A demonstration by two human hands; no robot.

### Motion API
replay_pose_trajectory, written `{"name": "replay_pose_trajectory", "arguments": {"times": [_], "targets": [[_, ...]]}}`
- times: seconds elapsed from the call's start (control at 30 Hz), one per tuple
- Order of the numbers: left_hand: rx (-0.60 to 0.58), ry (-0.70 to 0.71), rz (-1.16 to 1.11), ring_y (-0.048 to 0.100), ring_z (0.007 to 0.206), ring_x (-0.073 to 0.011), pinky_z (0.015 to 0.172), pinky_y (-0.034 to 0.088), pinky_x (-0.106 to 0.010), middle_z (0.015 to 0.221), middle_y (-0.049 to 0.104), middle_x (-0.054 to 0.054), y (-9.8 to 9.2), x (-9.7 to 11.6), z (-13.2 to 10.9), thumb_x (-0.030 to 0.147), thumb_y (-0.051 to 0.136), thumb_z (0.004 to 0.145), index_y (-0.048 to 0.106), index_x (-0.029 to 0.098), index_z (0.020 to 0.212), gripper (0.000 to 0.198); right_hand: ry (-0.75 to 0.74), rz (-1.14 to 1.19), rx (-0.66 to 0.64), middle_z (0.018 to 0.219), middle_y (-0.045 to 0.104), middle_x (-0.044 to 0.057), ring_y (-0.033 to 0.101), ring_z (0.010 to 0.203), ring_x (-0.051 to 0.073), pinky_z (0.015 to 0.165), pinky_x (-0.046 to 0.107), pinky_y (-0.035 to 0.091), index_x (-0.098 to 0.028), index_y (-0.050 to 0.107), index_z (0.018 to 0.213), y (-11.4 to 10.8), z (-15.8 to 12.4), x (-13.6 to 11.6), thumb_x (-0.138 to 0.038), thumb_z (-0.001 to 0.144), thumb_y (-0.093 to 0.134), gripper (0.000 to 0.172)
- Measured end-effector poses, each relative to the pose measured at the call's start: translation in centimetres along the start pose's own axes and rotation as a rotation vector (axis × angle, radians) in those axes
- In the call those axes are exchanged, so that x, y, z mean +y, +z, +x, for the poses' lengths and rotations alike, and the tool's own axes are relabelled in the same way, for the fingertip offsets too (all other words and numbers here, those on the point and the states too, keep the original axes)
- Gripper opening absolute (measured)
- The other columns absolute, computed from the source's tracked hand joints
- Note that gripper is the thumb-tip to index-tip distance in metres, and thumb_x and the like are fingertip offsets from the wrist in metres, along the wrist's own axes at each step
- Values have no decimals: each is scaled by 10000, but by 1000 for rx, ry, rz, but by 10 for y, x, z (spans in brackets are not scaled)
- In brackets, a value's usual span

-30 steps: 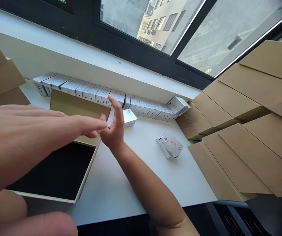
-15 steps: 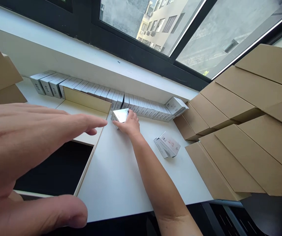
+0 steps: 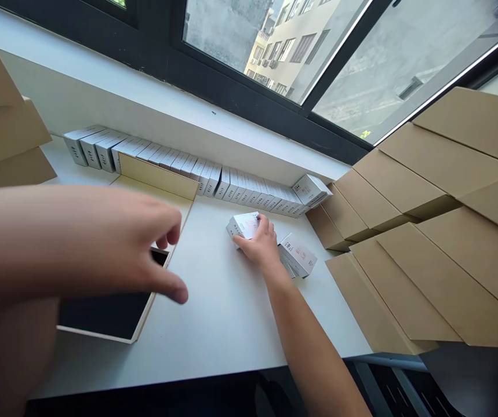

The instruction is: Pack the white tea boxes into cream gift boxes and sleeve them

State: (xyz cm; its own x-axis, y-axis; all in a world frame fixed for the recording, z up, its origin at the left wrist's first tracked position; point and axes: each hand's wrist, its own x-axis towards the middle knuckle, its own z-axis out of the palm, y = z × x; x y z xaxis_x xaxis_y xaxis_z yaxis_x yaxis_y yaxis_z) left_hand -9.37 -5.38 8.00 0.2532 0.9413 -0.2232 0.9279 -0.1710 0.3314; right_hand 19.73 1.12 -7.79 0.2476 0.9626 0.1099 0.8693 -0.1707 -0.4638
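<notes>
My right hand grips a small silvery-white carton over the white table, fingers and thumb round its sides. Just right of that hand, two similar cartons lie together, one leaning on the other. My left hand hovers in the foreground, holding nothing, with the thumb apart from the bent fingers. Below and behind it is a larger box with a pale rim and a dark inside, partly hidden by my left hand and forearm.
A long row of silvery cartons stands along the wall under the window, with one carton lying on its right end. Brown cardboard boxes are stacked on the right, and more cardboard stands at the left.
My right hand has moved the carton right, from beside the larger box towards the two loose cartons. My left hand has turned, its fingers now bent. The larger box's near edge shows more.
</notes>
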Motion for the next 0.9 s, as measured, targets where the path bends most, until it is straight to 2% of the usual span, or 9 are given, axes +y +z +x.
{"name": "replay_pose_trajectory", "arguments": {"times": [0.07, 0.17, 0.23, 0.37, 0.43, 0.57, 0.67, 0.77, 0.9], "targets": [[-243, 59, 105, 632, 650, -273, 638, 442, -404, 754, 712, -78, 10, 11, 22, 779, 690, 530, 715, 291, 674, 509, -30, 45, 51, 1425, 462, 165, 439, 1331, 383, 1145, 522, 339, -193, 370, 1444, -1, -12, 9, -443, 651, 691, 891], [-340, 108, 156, 646, 669, -296, 623, 439, -425, 780, 724, -121, 21, 29, 39, 692, 596, 689, 688, 271, 616, 437, -106, 109, 138, 1394, 487, 139, 458, 1311, 349, 1135, 511, 359, -215, 401, 1411, 3, -27, 16, -426, 674, 684, 817], [-379, 129, 165, 659, 693, -313, 645, 451, -434, 773, 733, -131, 24, 41, 41, 661, 575, 708, 694, 265, 617, 424, -143, 144, 177, 1381, 495, 130, 468, 1302, 329, 1128, 501, 372, -222, 410, 1396, 5, -32, 18, -423, 675, 700, 803], [-534, 159, 126, 680, 739, -315, 715, 493, -424, 759, 763, -122, 26, 70, 47, 629, 584, 700, 712, 253, 643, 400, -153, 193, 196, 1374, 497, 125, 479, 1290, 319, 1109, 499, 395, -235, 396, 1409, 7, -35, 21, -409, 667, 731, 832], [-560, 156, 108, 681, 781, -320, 766, 509, -431, 763, 774, -108, 27, 85, 56, 615, 628, 670, 709, 254, 649, 370, -156, 238, 210, 1380, 490, 126, 480, 1294, 314, 1101, 491, 406, -242, 384, 1420, 6, -35, 23, -408, 666, 742, 851], [-491, 226, 115, 676, 838, -316, 821, 504, -441, 839, 780, -98, 30, 103, 78, 627, 645, 667, 732, 249, 763, 400, -190, 444, 273, 1400, 464, 144, 475, 1310, 300, 1076, 466, 442, -229, 347, 1426, 2, -34, 25, -447, 675, 749, 879], [-342, 298, 67, 675, 885, -295, 780, 496, -393, 1016, 756, -112, 30, 99, 84, 667, 555, 741, 704, 231, 1058, 558, -287, 619, 315, 1391, 455, 163, 492, 1298, 293, 1043, 461, 479, -207, 306, 1420, -2, -38, 19, -508, 717, 700, 860], [-230, 240, -15, 669, 891, -298, 706, 480, -357, 1061, 728, -120, 30, 88, 78, 782, 536, 700, 596, 221, 1217, 765, -365, 656, 381, 1394, 428, 178, 487, 1308, 306, 1036, 489, 485, -209, 278, 1413, -6, -48, 4, -510, 750, 646, 816], [-100, 110, -155, 677, 868, -310, 660, 473, -347, 1078, 707, -144, 35, 76, 50, 837, 560, 649, 449, 198, 1330, 941, -434, 674, 436, 1403, 397, 180, 466, 1335, 327, 1059, 545, 463, -235, 238, 1429, -14, -70, -22, -446, 774, 596, 776]]}}
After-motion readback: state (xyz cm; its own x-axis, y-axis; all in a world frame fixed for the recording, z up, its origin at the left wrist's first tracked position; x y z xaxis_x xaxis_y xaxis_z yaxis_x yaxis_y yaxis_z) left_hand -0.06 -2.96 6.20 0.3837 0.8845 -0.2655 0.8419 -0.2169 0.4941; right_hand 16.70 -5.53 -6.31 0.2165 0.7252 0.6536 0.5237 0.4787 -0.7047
